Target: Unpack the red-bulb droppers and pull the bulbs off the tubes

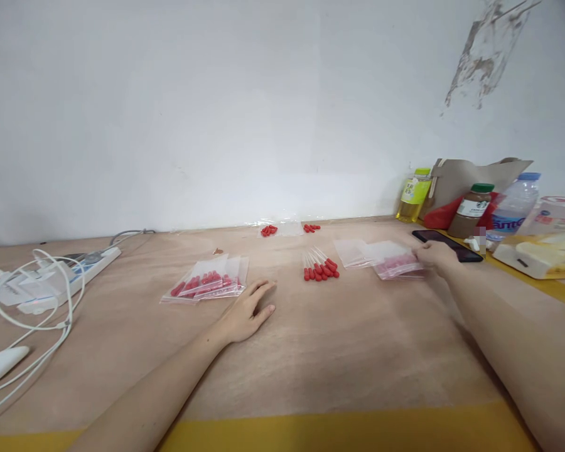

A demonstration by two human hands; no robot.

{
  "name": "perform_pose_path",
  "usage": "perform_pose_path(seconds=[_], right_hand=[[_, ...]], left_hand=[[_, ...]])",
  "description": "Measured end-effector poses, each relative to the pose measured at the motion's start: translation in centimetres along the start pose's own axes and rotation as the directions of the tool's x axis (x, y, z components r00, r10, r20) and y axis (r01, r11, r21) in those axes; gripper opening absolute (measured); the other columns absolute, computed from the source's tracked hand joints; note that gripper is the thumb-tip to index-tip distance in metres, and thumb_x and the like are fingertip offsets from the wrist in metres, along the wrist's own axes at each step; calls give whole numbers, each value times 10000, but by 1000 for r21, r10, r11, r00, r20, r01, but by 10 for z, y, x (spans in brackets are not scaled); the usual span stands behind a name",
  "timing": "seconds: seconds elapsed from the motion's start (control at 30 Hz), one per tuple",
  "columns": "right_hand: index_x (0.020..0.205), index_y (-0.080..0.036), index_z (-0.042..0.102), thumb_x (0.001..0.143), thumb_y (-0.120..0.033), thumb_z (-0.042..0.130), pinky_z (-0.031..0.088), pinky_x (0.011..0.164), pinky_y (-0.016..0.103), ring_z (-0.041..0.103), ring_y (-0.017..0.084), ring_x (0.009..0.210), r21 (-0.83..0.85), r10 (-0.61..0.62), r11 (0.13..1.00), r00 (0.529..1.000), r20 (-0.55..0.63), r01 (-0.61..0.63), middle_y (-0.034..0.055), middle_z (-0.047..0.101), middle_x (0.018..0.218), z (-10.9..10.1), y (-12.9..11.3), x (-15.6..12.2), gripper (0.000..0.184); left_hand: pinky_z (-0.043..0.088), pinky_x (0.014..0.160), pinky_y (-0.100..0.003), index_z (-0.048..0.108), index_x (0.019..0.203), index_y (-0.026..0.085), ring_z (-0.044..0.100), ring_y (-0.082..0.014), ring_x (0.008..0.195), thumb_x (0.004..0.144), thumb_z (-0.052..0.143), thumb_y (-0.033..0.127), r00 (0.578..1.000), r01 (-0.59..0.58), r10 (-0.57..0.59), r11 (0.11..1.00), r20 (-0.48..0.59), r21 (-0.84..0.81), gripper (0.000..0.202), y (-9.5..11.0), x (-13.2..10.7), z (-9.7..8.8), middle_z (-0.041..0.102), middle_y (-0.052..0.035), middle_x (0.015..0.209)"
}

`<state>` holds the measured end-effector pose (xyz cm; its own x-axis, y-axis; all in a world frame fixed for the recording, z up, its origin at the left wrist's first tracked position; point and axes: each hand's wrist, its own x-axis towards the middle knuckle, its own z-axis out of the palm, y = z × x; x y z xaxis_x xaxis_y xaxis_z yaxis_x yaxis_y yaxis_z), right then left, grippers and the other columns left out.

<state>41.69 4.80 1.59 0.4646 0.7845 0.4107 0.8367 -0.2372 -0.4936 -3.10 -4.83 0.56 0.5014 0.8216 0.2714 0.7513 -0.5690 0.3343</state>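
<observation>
My left hand [247, 309] lies flat on the wooden table [311, 351], fingers stretched out, just right of a stack of clear zip bags holding red-bulbed droppers [206, 280]. My right hand [432, 254] reaches far right, fingers pinched on the edge of a stack of empty pink-tinted zip bags [395, 265]. More clear empty bags [358, 251] lie left of that stack. A loose bunch of red-bulbed droppers [321, 267] sits between my hands.
Two small heaps of red caps [269, 230] [311, 228] lie by the wall. A black phone [447, 245], bottles [414, 194], a jar [471, 210] and a paper bag [471, 179] stand at the right. A power strip with white cables [51, 279] is at the left.
</observation>
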Motion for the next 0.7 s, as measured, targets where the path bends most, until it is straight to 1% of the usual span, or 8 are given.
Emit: perform_pose_path(seconds=[0.13, 0.27, 0.37, 0.47, 0.5, 0.57, 0.63, 0.7], right_hand=[[950, -139, 506, 852, -311, 404, 276, 593, 322, 554, 243, 782, -122, -45, 992, 994, -96, 33, 185, 577, 851, -21, -24, -9, 223], [987, -128, 463, 907, -392, 231, 286, 578, 303, 580, 241, 752, -251, -228, 955, 934, -277, 159, 162, 593, 806, -38, -67, -26, 361], [941, -153, 455, 879, -359, 340, 343, 587, 264, 583, 200, 724, 54, -194, 973, 921, -339, 225, 106, 603, 799, -38, -101, -44, 244], [765, -189, 461, 842, -325, 416, 386, 531, 222, 572, 147, 613, 516, -230, 837, 972, 36, 179, 34, 601, 682, -20, -128, -74, 163], [731, -194, 454, 834, -340, 428, 400, 513, 220, 570, 140, 582, 632, -297, 768, 931, 212, 101, 18, 598, 647, -11, -135, -87, 180], [706, -194, 462, 790, -376, 500, 429, 509, 222, 584, 135, 589, 770, -482, 638, 764, 429, -30, -3, 591, 629, 9, -147, -116, 204], [681, -194, 445, 730, -418, 573, 442, 499, 219, 597, 131, 580, 806, -567, 570, 631, 529, -163, -34, 562, 587, 26, -156, -142, 263], [676, -191, 431, 694, -442, 610, 443, 488, 211, 601, 125, 561, 804, -595, 531, 556, 580, -269, -55, 540, 550, 38, -162, -161, 309]], left_hand=[[305, 1023, -390, 348, 1303, 244, 351, -214, 1231, 860, 398, 362, 1000, 1, -1, 1000, 6, -1, 461, -1, 0, 1, 344, -77, 1344], [302, 1024, -388, 333, 1306, 248, 351, -211, 1228, 862, 398, 359, 1000, -9, 9, 1000, -4, -18, 462, -1, -1, 1, 347, -75, 1342], [294, 1029, -383, 293, 1320, 246, 339, -211, 1234, 852, 424, 367, 999, -16, 13, 998, -49, -53, 501, -1, 0, 2, 344, -71, 1347], [327, 1008, -383, 240, 1333, 241, 369, -203, 1215, 864, 402, 383, 985, 15, -42, 987, -166, -160, 516, -1, 3, 5, 328, -75, 1357], [348, 993, -381, 227, 1335, 235, 389, -197, 1200, 878, 370, 382, 974, 29, -75, 978, -214, -208, 500, 0, 3, 5, 329, -80, 1355], [371, 975, -377, 227, 1331, 222, 403, -188, 1189, 899, 314, 371, 953, 29, -107, 963, -284, -266, 465, 3, 4, 3, 341, -87, 1346], [342, 1001, -379, 271, 1319, 221, 371, -192, 1216, 893, 335, 371, 964, -22, -39, 974, -262, -227, 456, 9, 2, -1, 356, -80, 1342], [301, 1032, -376, 305, 1317, 230, 325, -205, 1251, 856, 422, 388, 986, -122, 103, 982, -132, -147, 501, 17, -1, -5, 342, -66, 1365]])
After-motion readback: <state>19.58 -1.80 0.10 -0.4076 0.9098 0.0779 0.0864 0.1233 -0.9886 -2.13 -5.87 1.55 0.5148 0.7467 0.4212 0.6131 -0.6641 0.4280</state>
